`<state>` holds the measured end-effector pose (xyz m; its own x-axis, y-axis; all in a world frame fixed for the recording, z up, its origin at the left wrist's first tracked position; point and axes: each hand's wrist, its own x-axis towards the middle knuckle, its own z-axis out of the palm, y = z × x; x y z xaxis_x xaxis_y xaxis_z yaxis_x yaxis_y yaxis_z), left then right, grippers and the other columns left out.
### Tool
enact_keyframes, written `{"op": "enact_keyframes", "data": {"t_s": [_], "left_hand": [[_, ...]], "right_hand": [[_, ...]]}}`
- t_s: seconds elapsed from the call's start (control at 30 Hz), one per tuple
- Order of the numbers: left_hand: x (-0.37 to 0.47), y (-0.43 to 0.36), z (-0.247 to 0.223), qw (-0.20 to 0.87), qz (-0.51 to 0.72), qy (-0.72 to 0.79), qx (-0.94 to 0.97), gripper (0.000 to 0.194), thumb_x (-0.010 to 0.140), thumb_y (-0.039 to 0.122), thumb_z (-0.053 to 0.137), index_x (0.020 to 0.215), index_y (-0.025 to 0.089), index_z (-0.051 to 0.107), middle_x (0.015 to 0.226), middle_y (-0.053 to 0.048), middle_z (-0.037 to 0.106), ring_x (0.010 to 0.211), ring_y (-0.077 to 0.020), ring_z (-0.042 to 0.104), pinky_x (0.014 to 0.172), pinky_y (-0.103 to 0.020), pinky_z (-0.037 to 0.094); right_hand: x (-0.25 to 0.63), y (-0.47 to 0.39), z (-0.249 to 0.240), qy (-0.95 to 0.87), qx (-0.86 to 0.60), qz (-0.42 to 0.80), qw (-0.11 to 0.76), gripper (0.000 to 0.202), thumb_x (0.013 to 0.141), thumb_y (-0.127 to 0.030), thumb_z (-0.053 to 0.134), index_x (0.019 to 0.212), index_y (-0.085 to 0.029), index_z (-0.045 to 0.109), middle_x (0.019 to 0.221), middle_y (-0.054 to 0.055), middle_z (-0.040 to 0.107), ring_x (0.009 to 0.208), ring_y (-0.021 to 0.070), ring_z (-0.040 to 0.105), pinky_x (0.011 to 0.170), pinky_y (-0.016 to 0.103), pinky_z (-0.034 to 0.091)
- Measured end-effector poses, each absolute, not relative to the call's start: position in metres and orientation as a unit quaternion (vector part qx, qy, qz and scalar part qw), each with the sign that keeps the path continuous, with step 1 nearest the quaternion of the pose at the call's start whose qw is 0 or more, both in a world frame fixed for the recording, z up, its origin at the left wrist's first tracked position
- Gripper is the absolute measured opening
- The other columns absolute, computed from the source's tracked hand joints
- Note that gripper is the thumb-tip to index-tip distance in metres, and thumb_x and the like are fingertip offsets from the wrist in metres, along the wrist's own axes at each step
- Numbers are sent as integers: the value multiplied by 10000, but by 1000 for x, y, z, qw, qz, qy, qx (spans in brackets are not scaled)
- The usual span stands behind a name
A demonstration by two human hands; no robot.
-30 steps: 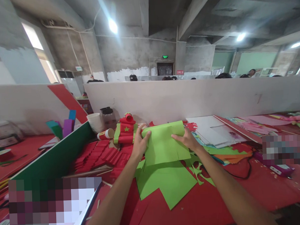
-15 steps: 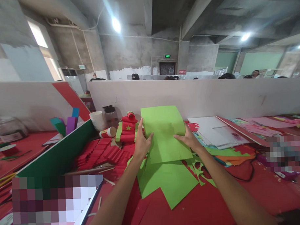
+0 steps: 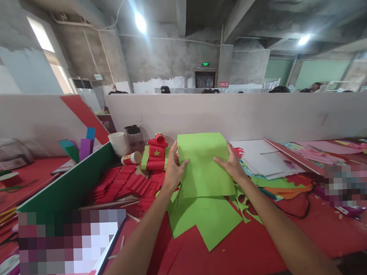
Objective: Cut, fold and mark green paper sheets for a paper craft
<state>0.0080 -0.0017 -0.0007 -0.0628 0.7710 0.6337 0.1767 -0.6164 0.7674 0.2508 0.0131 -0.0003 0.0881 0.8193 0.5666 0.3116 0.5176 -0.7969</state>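
A sheet of light green paper (image 3: 204, 169) is held up in front of me, its upper part curving back. My left hand (image 3: 174, 170) is closed on its left edge, thumb on the near face and the other fingers along the side. On the right edge, my right hand (image 3: 231, 164) grips it the same way. Beneath lies another green sheet (image 3: 204, 221) with a notch in its front edge. Green scraps with cut-out holes (image 3: 244, 207) lie just right of it. To the left stands a red and green paper model (image 3: 156, 152) with a star on its front.
Folded red paper strips (image 3: 119, 182) lie left of my hands, near a green divider (image 3: 67, 177). Paper cups (image 3: 119, 143) and a dark-lidded jar (image 3: 134, 139) stand behind them. White sheets (image 3: 259, 159) lie at right, before a low white partition (image 3: 182, 113).
The held green sheet has shifted slightly to the right, and its top edge has tipped a little lower. Both hands keep their grip on its sides.
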Motion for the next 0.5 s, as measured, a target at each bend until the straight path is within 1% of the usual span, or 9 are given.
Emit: {"op": "enact_keyframes", "data": {"t_s": [0.07, 0.13, 0.27, 0.33, 0.4, 0.5], "left_hand": [[8, 0, -2, 262, 636, 370, 625, 823, 814, 278, 691, 1496, 283, 231, 1545, -126, 330, 1425, -272, 304, 1118, -434, 350], [9, 0, -4, 305, 636, 369, 605, 780, 825, 313, 682, 1481, 255, 264, 1510, -136, 391, 1398, -266, 360, 1098, -419, 381], [12, -2, -5, 368, 594, 379, 606, 564, 856, 393, 639, 1357, 209, 457, 1395, -119, 540, 1275, -251, 516, 1037, -400, 453], [14, -5, -5, 384, 579, 381, 610, 492, 869, 417, 615, 1297, 199, 511, 1344, -115, 584, 1237, -253, 548, 1015, -403, 472], [16, -7, -4, 387, 581, 371, 612, 463, 887, 420, 586, 1285, 196, 514, 1344, -114, 583, 1245, -251, 540, 1011, -396, 475], [18, -7, -4, 359, 585, 374, 623, 484, 896, 401, 573, 1327, 206, 474, 1390, -113, 541, 1270, -240, 515, 1039, -383, 447]], "right_hand": [[251, 11, 2, -647, -416, 215, 602, 873, 707, -460, 756, 1453, -211, 377, 1408, 129, 514, 1309, 286, 468, 1091, 462, 374], [251, 9, 3, -648, -403, 207, 613, 856, 722, -455, 742, 1456, -222, 368, 1392, 116, 532, 1283, 276, 497, 1077, 453, 394], [249, 7, 4, -644, -405, 175, 625, 868, 720, -446, 741, 1468, -234, 354, 1438, 107, 485, 1359, 284, 406, 1125, 457, 334], [248, 6, 5, -649, -399, 166, 627, 868, 727, -435, 738, 1475, -240, 344, 1456, 101, 465, 1368, 284, 393, 1137, 454, 317], [247, 4, 6, -655, -390, 161, 626, 861, 739, -423, 730, 1482, -247, 332, 1469, 95, 451, 1363, 278, 401, 1138, 447, 316], [246, 3, 8, -665, -381, 147, 626, 847, 760, -416, 714, 1488, -239, 318, 1484, 93, 432, 1362, 262, 402, 1141, 428, 310]]}}
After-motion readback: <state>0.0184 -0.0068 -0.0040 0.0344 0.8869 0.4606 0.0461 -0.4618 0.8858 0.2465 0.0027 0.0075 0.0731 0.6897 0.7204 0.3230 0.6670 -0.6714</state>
